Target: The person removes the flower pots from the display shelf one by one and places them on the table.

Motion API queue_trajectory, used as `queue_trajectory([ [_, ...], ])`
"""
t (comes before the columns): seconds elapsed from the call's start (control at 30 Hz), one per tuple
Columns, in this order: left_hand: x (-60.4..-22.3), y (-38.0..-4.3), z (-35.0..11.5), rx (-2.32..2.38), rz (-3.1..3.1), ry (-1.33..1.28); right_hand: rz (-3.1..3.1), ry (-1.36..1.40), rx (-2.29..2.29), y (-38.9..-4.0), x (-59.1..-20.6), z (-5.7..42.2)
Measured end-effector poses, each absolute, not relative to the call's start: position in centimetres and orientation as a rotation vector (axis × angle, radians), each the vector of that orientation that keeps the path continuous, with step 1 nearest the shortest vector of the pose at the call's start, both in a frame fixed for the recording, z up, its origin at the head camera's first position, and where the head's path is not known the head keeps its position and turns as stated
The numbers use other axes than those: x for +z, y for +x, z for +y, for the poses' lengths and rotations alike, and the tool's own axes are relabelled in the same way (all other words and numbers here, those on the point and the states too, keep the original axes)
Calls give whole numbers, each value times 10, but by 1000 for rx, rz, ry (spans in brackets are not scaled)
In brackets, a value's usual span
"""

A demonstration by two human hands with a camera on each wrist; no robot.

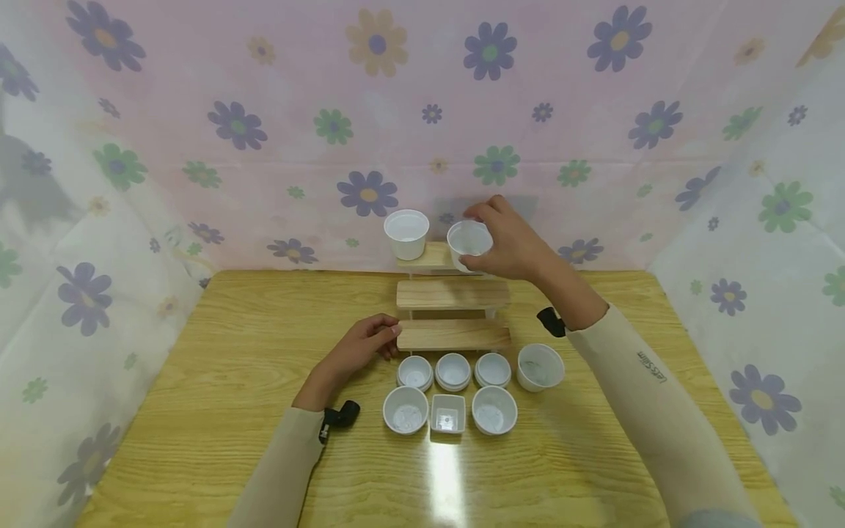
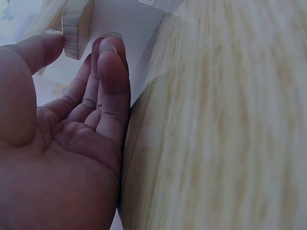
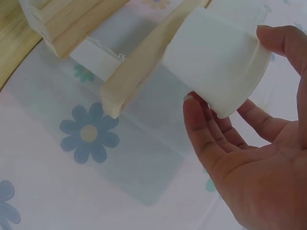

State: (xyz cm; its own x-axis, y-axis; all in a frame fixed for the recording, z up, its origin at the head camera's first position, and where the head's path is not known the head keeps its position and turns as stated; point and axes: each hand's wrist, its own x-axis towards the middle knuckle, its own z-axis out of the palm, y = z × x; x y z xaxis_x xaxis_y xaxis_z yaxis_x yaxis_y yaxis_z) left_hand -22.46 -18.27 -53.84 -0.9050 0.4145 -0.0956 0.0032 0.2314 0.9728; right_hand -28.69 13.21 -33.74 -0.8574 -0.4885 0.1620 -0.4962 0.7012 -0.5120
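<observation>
A wooden tiered stand with three steps point(image 1: 452, 295) stands at the back of the table. At the right part of its top step, my right hand point(image 1: 518, 242) grips a white plastic cup point(image 1: 470, 238) by its rim, thumb on one side and fingers on the other. In the right wrist view the cup point(image 3: 211, 62) has its base against the wooden plank point(image 3: 139, 67). Another white cup point(image 1: 406, 233) stands on the top step's left end. My left hand point(image 1: 359, 343) rests on the table by the lowest step, its thumb touching the plank's end point(image 2: 76, 33), fingers loosely extended.
In front of the stand sit several small round white bowls point(image 1: 452, 372), two larger round bowls point(image 1: 405, 411) and a square one point(image 1: 448, 414). A clear-looking white cup point(image 1: 540, 367) stands to their right. A flowered cloth point(image 1: 376, 132) hangs behind the wooden table point(image 1: 277, 381).
</observation>
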Motion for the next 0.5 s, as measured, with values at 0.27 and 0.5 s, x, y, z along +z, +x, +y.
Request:
queue_trajectory([
  [0.27, -537, -224, -183, 1716, 2173, 392, -2900, 820, 889, -269, -341, 147],
  [0.5, -536, -224, -182, 1714, 2174, 390, -2936, 769, 899, -253, -348, 162],
])
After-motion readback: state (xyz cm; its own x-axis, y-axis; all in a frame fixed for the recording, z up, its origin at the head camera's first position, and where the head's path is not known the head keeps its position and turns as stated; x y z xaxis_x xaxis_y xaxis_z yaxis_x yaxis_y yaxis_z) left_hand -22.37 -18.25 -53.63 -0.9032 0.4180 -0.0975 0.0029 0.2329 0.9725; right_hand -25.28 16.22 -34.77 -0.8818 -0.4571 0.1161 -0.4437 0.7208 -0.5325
